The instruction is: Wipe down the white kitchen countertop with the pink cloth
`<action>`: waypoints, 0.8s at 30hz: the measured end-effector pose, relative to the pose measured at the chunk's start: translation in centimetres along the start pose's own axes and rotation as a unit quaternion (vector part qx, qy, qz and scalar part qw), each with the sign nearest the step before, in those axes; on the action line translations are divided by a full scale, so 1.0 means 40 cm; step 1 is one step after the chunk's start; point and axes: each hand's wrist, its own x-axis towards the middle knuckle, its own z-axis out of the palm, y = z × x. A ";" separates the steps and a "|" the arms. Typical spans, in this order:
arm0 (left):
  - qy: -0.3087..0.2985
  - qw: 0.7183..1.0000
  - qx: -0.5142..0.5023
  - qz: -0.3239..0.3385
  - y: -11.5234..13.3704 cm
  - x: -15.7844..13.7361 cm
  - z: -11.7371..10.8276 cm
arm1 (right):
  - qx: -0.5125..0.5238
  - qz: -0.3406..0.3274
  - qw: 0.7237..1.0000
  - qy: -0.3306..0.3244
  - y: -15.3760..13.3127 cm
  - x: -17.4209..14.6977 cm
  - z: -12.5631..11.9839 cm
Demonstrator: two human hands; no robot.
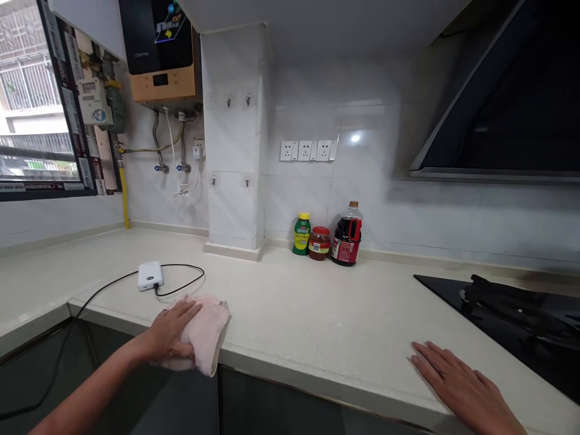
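My left hand (174, 332) grips a pale pink cloth (211, 329) at the front edge of the white countertop (290, 308). Part of the cloth lies on the counter and part hangs over the edge; the palm hides some of it. On the right, my right hand (457, 380) rests flat on the counter with fingers stretched out, holding nothing. Just beyond the cloth lies a white power bank (150, 275) with a black cable (190, 279) plugged into it.
Against the back wall stand a green bottle with yellow cap (301, 234), a red-lidded jar (319, 244) and a large dark sauce bottle (347, 235). A black gas stove (512, 311) is at right, below a range hood (502, 121). A wall pillar (233, 205) juts out left of centre.
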 end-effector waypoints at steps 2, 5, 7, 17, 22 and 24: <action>-0.047 0.999 -0.009 -0.013 0.024 0.033 -0.028 | 0.001 -0.020 1.000 -0.022 0.000 0.000 -0.014; -0.089 0.995 -0.021 -0.037 0.118 0.122 -0.058 | -0.001 -0.005 1.000 -0.025 -0.024 -0.004 -0.041; -0.095 0.994 -0.025 -0.044 0.199 0.202 -0.057 | 0.003 0.036 0.999 -0.024 -0.053 -0.008 -0.059; -0.127 0.978 -0.103 0.127 0.754 0.389 0.023 | 0.017 0.114 0.993 -0.009 -0.109 -0.003 -0.109; -0.152 0.912 -0.196 0.326 0.879 0.288 0.036 | -0.015 0.081 0.996 -0.026 -0.110 -0.011 -0.124; -0.163 0.894 -0.203 0.365 0.858 0.261 0.028 | -0.030 0.063 0.997 -0.031 -0.101 -0.012 -0.113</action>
